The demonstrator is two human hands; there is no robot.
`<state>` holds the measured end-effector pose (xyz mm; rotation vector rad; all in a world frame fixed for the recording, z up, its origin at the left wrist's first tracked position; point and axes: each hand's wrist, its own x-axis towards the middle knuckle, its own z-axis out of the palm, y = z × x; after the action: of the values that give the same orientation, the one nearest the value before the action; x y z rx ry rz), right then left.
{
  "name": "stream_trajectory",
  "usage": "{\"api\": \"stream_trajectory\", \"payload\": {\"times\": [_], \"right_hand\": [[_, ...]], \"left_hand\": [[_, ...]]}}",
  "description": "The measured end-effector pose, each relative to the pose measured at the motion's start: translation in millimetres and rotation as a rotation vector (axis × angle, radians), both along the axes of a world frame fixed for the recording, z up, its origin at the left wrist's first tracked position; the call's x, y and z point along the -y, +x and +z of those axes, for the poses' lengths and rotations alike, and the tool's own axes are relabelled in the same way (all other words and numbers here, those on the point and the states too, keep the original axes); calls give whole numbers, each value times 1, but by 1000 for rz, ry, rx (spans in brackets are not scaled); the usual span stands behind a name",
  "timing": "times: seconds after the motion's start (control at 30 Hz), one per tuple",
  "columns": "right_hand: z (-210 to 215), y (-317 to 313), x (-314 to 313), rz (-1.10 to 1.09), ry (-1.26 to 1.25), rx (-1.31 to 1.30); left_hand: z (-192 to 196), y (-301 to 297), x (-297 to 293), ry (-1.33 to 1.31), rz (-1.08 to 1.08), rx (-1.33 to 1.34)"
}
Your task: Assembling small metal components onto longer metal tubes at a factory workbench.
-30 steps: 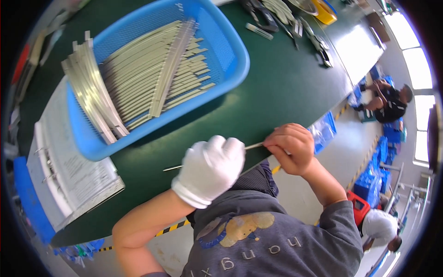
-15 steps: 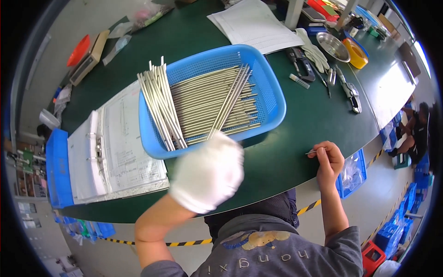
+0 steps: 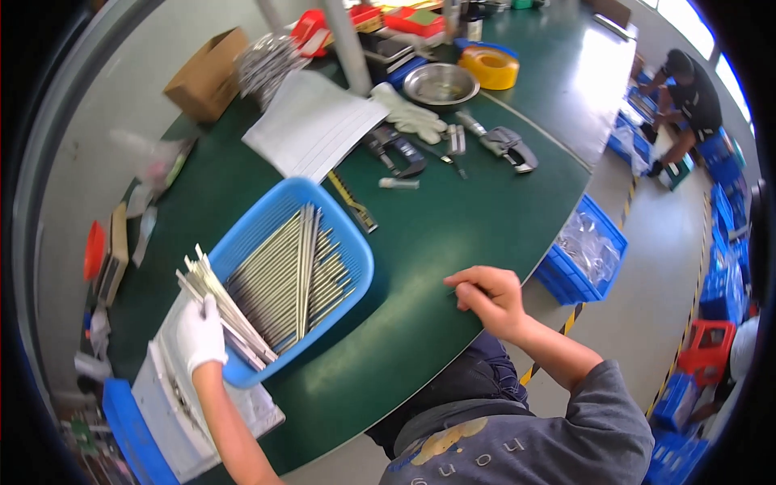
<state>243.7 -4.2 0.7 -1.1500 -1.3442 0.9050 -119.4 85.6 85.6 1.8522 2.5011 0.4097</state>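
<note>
A blue perforated basket (image 3: 361, 267) holds many thin metal rods (image 3: 271, 267), laid side by side, with a few lying crosswise on top. Along its left side a separate bundle of rods (image 3: 234, 319) leans over the rim. My left hand (image 3: 200, 333), in a white glove, is at the outer side of this bundle, its fingers closed on rods there; some fingertips are hidden. My bare right hand (image 3: 491, 301) is above the green table to the right of the basket, thumb and fingers pinched together. What sits in the pinch is too small to make out.
Under my left arm lies an open ring binder (image 3: 166, 396) beside a blue tray (image 3: 133, 436). Beyond the basket are paper sheets (image 3: 311, 121), micrometers (image 3: 505, 145), white gloves (image 3: 408, 113), a metal bowl (image 3: 440, 83) and yellow tape (image 3: 489, 69). Another person (image 3: 687, 97) works at far right.
The view has turned rightward. My left hand has gone from the basket's near side to the bundle at its left. My right hand stays pinched; the thin metal pin seen in it earlier barely shows.
</note>
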Motion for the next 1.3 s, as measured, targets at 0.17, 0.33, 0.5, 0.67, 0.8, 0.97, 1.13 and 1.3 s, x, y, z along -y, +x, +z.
{"api": "stream_trajectory", "payload": {"times": [0.17,0.33,0.5,0.67,0.8,0.97,1.13,1.3], "right_hand": [[-7,4,0,30,46,-100],[-5,6,-9,43,26,-43],[0,2,-10,38,166,198],[6,-3,-13,102,209,369],[-5,-8,-12,86,347,546],[-6,-6,-5,61,362,683],[-1,-5,-11,89,221,634],[12,-11,-31,25,289,761]], "left_hand": [[-27,-33,6,523,-143,357],[-20,19,43,500,-72,437],[-16,82,60,719,-754,59],[-42,149,57,387,-1229,276],[-61,185,50,398,-1300,508],[-68,185,58,371,-1269,629],[-71,187,67,328,-1223,624],[-78,186,62,341,-1219,699]]}}
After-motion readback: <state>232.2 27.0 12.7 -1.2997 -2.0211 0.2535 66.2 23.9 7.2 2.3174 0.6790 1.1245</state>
